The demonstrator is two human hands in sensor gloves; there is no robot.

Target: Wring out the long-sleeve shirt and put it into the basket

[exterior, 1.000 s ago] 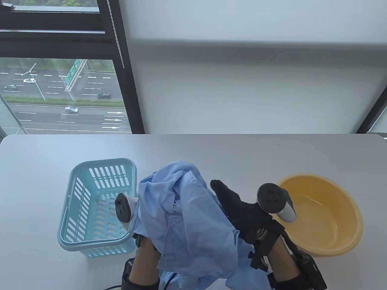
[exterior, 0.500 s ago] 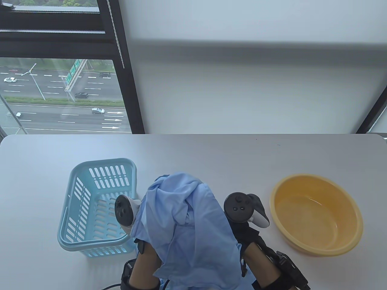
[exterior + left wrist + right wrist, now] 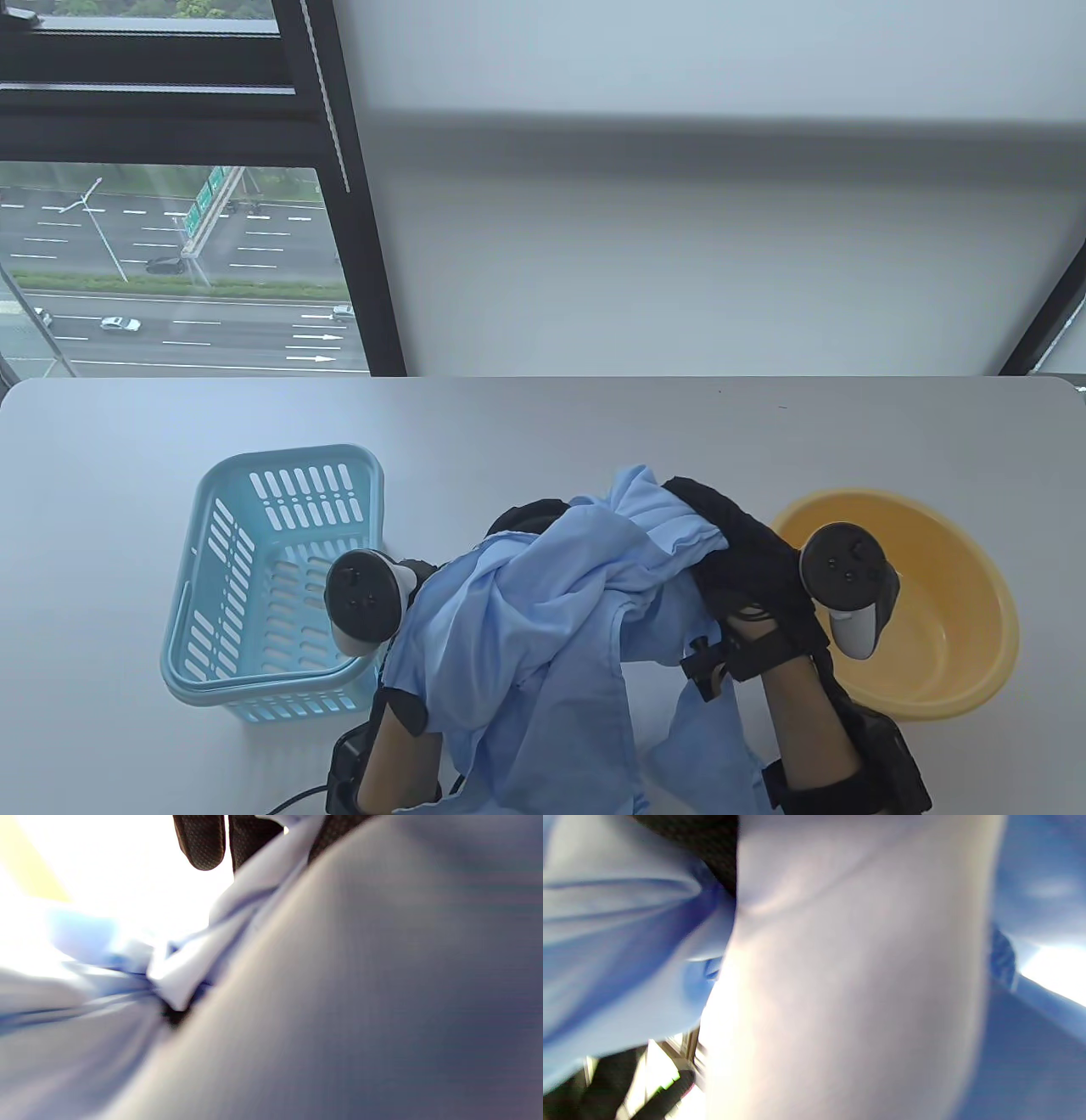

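The light blue long-sleeve shirt [image 3: 543,611] hangs bunched between both hands above the table's front middle, its lower part trailing to the bottom edge. My left hand [image 3: 526,519] is curled round the bunch at its left, mostly hidden under cloth. My right hand [image 3: 721,531] grips the shirt's upper right end, beside the basin. The light blue slotted basket [image 3: 280,454] stands at the left, with nothing visible in it. Blurred shirt cloth [image 3: 339,984] fills the left wrist view, with gloved fingertips [image 3: 203,840] at the top. Shirt cloth [image 3: 619,921] also fills the right wrist view.
A yellow basin [image 3: 1001,594] holding a little water sits at the right, partly behind my right wrist. The grey table [image 3: 594,424] runs back to a wall and a window. A black cable [image 3: 297,796] lies at the front edge.
My right hand has moved up and right from beside the shirt and has taken hold of its upper end. The bunch has been drawn towards the basin, and the left hand's fingers now show.
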